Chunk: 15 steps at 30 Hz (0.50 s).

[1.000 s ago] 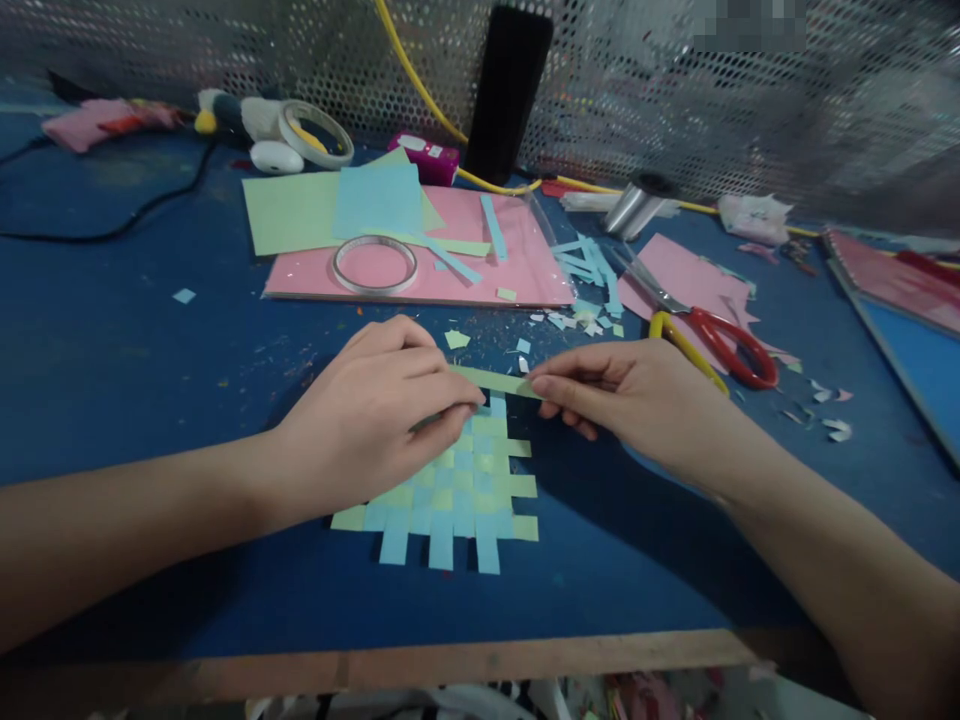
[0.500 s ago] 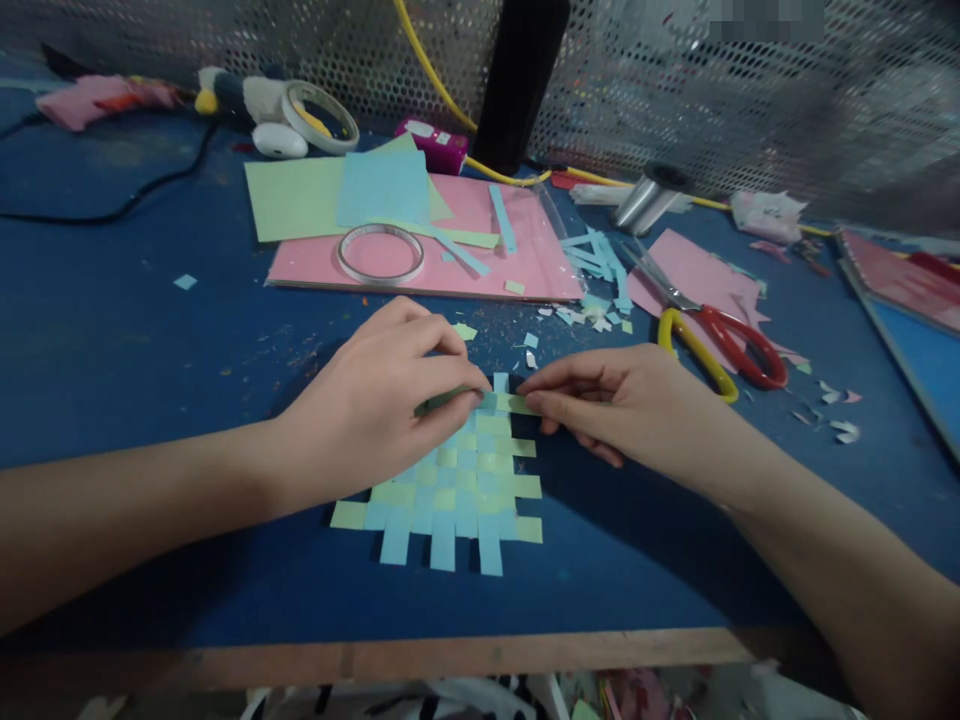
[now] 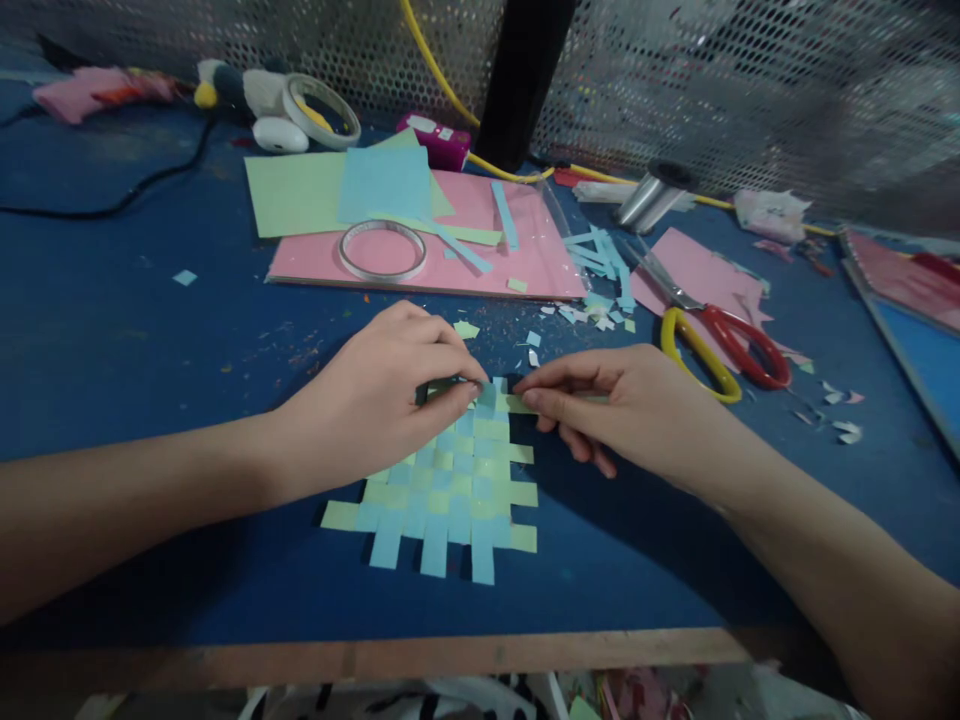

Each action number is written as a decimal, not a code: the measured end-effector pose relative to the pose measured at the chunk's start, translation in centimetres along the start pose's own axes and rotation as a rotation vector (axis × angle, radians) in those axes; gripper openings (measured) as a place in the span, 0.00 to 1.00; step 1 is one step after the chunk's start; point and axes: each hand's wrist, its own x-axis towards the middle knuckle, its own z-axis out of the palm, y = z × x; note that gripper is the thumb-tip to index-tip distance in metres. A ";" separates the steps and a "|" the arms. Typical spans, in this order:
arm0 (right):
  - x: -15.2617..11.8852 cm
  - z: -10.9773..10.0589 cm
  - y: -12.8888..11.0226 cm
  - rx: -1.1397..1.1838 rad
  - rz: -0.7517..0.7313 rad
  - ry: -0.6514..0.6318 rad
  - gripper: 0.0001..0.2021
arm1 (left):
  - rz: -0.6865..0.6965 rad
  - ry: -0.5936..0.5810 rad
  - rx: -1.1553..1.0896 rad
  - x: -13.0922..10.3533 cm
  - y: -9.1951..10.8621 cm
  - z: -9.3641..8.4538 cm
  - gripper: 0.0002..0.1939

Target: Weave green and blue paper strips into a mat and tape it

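A woven mat of blue and green paper strips point(image 3: 442, 480) lies on the blue tabletop point(image 3: 195, 570), loose strip ends sticking out at its sides and near edge. My left hand point(image 3: 382, 395) covers the mat's upper left part, thumb and forefinger pinching a blue strip at the far edge. To the right, my right hand point(image 3: 615, 400) pinches the end of the topmost green strip point(image 3: 517, 404) between thumb and forefinger, its other fingers curled loosely below.
Scissors point(image 3: 720, 335) with red and yellow handles lie at the right, beside pink paper point(image 3: 697, 262). Behind the mat are a tape roll point(image 3: 382, 272) on pink sheets point(image 3: 300, 262), paper scraps, cut blue strips point(image 3: 600, 255) and a metallic spool point(image 3: 649, 200).
The near part of the woven mat has shifted slightly left and toward the table's front edge. Both hands stay almost in place, and a blue strip end now shows raised by my left fingertips.
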 end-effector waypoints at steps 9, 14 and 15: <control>-0.1 0.2 -0.3 0.032 0.019 -0.027 0.10 | -0.059 -0.027 -0.048 0.0 0.2 -0.2 0.14; -0.1 0.0 -0.1 0.008 0.021 -0.044 0.11 | -0.093 -0.119 -0.044 -0.4 0.2 -0.9 0.20; -0.1 0.0 -0.1 0.004 0.018 -0.044 0.11 | -0.088 -0.135 -0.035 -0.5 0.0 -1.0 0.21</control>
